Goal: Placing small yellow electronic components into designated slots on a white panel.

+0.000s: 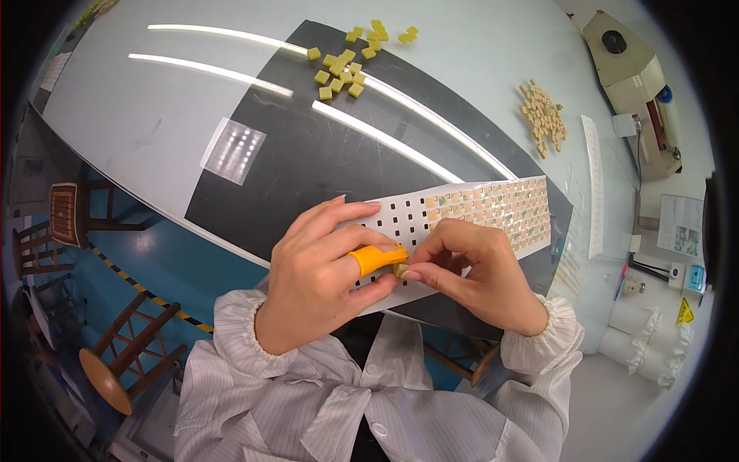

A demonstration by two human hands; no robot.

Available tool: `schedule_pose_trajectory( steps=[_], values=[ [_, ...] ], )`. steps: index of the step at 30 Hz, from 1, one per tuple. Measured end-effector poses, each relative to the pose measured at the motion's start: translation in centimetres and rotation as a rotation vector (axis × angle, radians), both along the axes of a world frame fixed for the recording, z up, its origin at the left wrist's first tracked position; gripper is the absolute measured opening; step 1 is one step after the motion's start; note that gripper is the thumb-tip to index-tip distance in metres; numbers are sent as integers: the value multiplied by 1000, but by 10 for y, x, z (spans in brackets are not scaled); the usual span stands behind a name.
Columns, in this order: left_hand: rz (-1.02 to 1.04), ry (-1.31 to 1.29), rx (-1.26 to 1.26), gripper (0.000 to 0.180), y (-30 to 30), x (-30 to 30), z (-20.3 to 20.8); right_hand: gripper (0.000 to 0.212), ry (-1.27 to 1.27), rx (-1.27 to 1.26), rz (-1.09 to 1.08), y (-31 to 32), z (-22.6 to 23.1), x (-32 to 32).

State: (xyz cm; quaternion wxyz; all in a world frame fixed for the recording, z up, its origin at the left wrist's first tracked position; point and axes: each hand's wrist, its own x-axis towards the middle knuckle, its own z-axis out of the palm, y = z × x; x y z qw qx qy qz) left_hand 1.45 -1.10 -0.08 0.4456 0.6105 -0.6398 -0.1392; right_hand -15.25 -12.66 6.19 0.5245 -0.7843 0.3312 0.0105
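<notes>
A white sheet (384, 211) with rows of small black squares lies slanted under both hands. Its right part carries rows of small tan square pieces (500, 208). My left hand (319, 266) rests over the sheet's left end, an orange finger sleeve (373, 260) on one finger. Thumb and sleeved finger close on a small yellow-green cube (399, 269). My right hand (481, 262) meets it there, thumb and forefinger pinched at the cube's right side. Fingers partly hide the cube, and what else the right fingertips hold is too small to make out.
Several yellow-green cubes (339, 68) lie scattered on the dark mat (285, 146) at the far side. A heap of small tan pieces (543, 117) sits at the far right, near a beige machine (625, 61). A clear sheet (234, 151) lies left. Wooden stools (115, 373) stand below the table's left edge.
</notes>
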Motion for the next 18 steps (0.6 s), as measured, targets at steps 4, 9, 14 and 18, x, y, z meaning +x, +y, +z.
schedule_pose_trajectory(
  steps=[4, 9, 14, 18],
  values=[
    [-1, 1, -5, 21, 0, 1, 1, 13, 27, 47, -76, 0, -1, 1],
    [-13, 8, 2, 21, 1, 1, 0, 12, 32, -354, -82, 15, 7, -16],
    [-9, -1, -3, 20, 1, 1, 0, 15, -11, -498, -76, 33, -9, -34],
    [0, -5, -10, 19, 0, 0, -1, 16, -35, -533, -46, 35, -16, -41]
  ],
)
